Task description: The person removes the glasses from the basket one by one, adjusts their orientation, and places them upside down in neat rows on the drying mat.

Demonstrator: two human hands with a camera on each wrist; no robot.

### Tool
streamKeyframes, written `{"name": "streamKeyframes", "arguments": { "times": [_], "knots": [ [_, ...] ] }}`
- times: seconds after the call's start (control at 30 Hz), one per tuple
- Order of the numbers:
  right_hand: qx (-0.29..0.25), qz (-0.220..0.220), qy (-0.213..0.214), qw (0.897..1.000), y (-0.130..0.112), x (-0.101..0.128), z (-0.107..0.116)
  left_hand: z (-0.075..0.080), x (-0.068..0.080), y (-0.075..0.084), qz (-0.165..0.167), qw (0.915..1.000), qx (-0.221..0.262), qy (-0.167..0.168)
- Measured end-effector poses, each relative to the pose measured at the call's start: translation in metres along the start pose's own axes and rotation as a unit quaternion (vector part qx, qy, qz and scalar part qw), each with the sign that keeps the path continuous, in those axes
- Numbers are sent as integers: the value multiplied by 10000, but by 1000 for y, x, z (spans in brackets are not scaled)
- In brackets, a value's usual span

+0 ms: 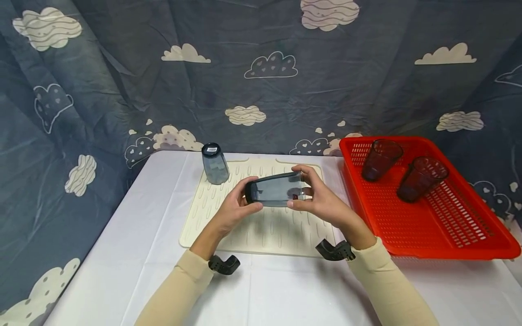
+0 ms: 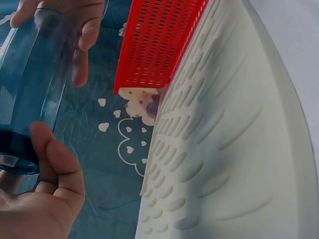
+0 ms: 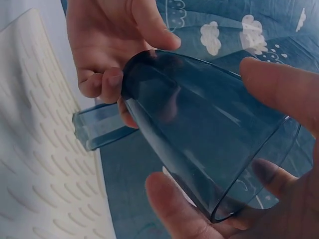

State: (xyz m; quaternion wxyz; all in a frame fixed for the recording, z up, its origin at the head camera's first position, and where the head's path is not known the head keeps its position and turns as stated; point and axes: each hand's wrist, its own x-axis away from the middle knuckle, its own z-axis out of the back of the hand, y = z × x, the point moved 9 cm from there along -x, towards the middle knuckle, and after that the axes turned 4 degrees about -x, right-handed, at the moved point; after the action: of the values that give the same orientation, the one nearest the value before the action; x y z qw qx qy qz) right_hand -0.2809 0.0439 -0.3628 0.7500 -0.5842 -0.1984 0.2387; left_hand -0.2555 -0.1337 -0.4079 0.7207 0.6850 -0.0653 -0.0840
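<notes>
Both hands are gripping one smoky tumbler [image 1: 276, 189] lying sideways above the drying mat's [image 1: 212, 213] middle: left hand [image 1: 234, 209] curling round its base, right hand [image 1: 322, 199] pinching its rim.

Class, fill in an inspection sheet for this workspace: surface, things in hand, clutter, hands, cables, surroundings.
Surface: white table with a cream ribbed mat.
Things in hand: blue tumbler held on its side above the mat.
Clutter: second tumbler upside down on the mat; red basket holding two dark cups.
Hands: left hand grips the base end, right hand the rim end.
Cables: nothing seen.
Surroundings: cloud-print curtain.
</notes>
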Motion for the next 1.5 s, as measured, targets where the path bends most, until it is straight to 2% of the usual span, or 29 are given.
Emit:
{"name": "streamKeyframes", "arguments": {
  "times": [0.27,0.57,0.67,0.83,1.17,1.5],
  "knots": [
    [-179,-58,-307,9994,3,1,-7,4,6,13,-221,9996,-107,140],
    [-165,-80,-496,9986,6,9,-4,-6,10,20,-321,9994,136,68],
    [-219,-108,-553,9982,6,11,-4,-7,9,26,-429,9991,-4,55],
    [-505,-151,-573,9970,8,13,-3,-6,6,41,-536,9972,-526,-3],
    [-539,-50,-414,9977,2,16,3,-7,-2,70,-522,9888,-1389,-182],
    [-535,-136,-313,9980,3,14,1,-2,-1,80,-417,9881,-1469,-176]
  ]
}}
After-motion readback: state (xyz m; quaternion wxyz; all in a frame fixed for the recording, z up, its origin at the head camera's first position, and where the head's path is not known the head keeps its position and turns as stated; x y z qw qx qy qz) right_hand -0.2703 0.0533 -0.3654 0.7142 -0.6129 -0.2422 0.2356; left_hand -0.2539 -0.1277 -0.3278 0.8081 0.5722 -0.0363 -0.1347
